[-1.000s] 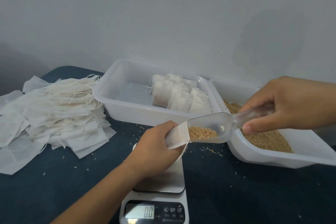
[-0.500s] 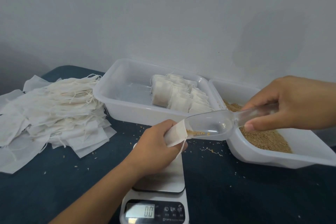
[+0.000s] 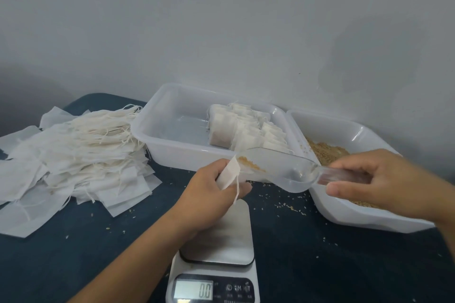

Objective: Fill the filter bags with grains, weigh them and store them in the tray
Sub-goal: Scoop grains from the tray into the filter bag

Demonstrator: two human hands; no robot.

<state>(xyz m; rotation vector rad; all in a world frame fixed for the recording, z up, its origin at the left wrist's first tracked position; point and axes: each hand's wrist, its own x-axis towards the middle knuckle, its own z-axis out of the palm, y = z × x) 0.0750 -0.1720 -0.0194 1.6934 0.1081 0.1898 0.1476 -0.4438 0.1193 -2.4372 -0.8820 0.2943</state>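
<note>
The left hand (image 3: 209, 194) is pinching a filter bag (image 3: 229, 174) open above the scale (image 3: 216, 248). The right hand (image 3: 384, 182) is gripping the scoop (image 3: 283, 170) handle, its mouth touching the bag.

Scoop (image 3: 283, 170) at filter bag (image 3: 227, 176) mouth

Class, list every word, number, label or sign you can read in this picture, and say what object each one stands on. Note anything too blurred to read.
"0.0": on the lit display of the kitchen scale.
Button signs to the right of the display, a power symbol among them: the rest too blurred to read.
Small print under the buttons: too small to read.
The trays, bags and scoop show no readable text.
</note>
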